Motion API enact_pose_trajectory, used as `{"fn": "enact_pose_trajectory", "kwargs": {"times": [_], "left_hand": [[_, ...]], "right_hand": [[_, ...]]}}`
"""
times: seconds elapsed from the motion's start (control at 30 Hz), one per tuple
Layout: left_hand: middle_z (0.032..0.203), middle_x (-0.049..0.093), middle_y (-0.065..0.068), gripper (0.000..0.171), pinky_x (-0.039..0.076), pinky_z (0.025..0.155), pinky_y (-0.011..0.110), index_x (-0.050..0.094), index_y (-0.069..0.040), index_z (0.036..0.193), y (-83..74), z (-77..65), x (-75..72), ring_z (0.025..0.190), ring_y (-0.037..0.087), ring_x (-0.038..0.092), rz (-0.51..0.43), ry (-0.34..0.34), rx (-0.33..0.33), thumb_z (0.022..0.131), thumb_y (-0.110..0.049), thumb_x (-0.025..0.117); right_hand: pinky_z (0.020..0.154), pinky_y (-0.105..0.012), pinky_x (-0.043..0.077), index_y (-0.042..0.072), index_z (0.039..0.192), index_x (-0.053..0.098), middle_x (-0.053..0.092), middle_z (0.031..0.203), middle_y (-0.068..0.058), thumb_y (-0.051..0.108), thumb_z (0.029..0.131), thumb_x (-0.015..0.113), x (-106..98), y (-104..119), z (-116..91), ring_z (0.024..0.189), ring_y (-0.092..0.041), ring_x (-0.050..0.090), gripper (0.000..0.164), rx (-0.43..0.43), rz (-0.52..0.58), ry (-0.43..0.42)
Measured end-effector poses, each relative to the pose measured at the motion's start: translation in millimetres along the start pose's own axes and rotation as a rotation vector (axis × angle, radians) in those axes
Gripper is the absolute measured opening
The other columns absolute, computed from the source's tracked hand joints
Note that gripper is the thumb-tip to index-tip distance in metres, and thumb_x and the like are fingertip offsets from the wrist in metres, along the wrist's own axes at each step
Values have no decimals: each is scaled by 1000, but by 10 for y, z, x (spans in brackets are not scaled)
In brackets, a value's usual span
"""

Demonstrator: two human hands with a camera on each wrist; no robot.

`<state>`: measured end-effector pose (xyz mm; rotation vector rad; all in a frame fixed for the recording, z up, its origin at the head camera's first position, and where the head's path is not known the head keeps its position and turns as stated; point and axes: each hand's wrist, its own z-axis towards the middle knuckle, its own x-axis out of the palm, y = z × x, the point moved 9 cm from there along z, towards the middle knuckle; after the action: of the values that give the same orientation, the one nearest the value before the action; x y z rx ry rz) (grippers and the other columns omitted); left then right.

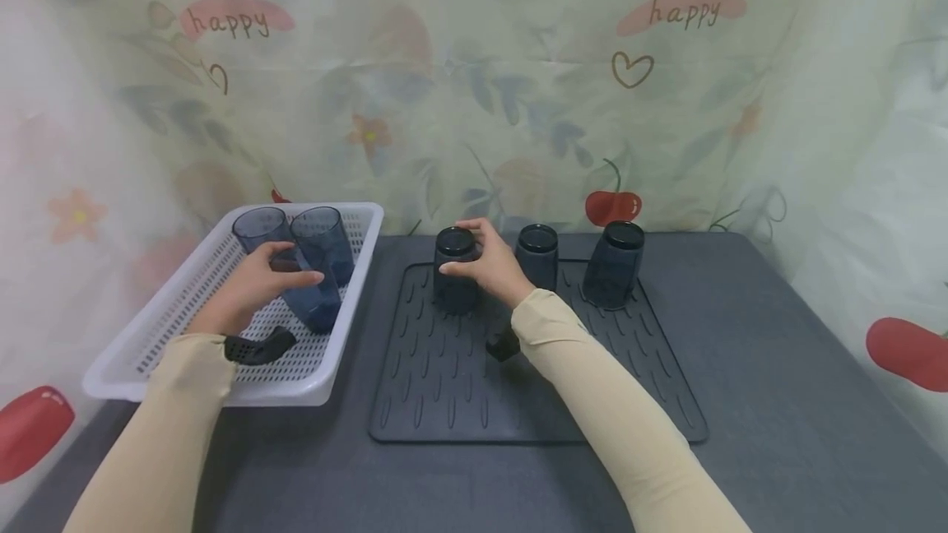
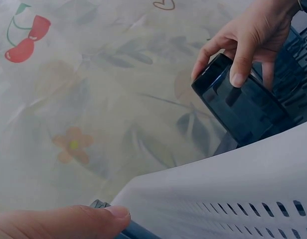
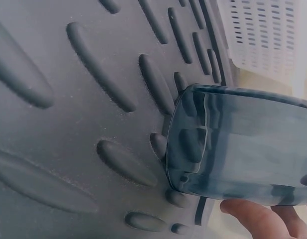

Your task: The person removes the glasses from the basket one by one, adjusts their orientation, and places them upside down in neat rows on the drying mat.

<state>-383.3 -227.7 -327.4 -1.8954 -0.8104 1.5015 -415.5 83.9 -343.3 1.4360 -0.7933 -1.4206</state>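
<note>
My left hand [image 1: 248, 282] grips a blue-tinted drinking glass [image 1: 317, 307] that stands tilted inside the white basket [image 1: 354, 315]. Two more blue glasses lean behind it: one at the basket's back right [image 1: 335, 249], the other [image 1: 255, 224] beside it, partly hidden by my hand. On the mat's left side, my right hand [image 1: 498, 266] holds an upside-down glass [image 1: 453, 290] between thumb and fingers. Its rim is right at the mat's ridges in the right wrist view, where the clear glass wall [image 3: 253, 144] shows above my fingers [image 3: 255, 216].
The dark ridged drying mat [image 1: 437, 401] lies on a grey-covered table [image 1: 785, 401]. Two upside-down glasses stand along its back: one [image 1: 536, 253] just right of my right hand, another [image 1: 615, 270] near the right corner. A patterned curtain [image 1: 444, 122] hangs behind the table.
</note>
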Motion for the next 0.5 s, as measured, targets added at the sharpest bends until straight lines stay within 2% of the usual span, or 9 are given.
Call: {"fn": "enact_pose_trajectory", "kwargs": {"times": [0.1, 0.33, 0.5], "left_hand": [[159, 0, 28, 106, 26, 110, 65, 1, -3, 155, 4, 8, 1, 142, 50, 16, 2, -4, -3, 85, -44, 71], [158, -1, 29, 107, 26, 109, 65, 1, -3, 155, 19, 7, -1, 141, 50, 17, 8, 0, -16, 85, -45, 71], [158, -1, 29, 107, 26, 110, 65, 1, -2, 154, -9, -10, 1, 141, 50, 17, 0, 5, -3, 85, -45, 71]], "right_hand": [[100, -44, 48, 21, 141, 41, 44, 146, -8, 20, 79, 81, 4, -6, 5, 135, -25, 45, 74, -4, 5, 2], [100, -43, 48, 25, 138, 43, 45, 145, -7, 19, 78, 82, 12, -13, -7, 133, -25, 47, 72, 7, 9, -4], [98, -42, 49, 23, 140, 42, 46, 143, -8, 17, 79, 81, 1, 3, -4, 130, -26, 49, 73, -4, 9, -5]]}}
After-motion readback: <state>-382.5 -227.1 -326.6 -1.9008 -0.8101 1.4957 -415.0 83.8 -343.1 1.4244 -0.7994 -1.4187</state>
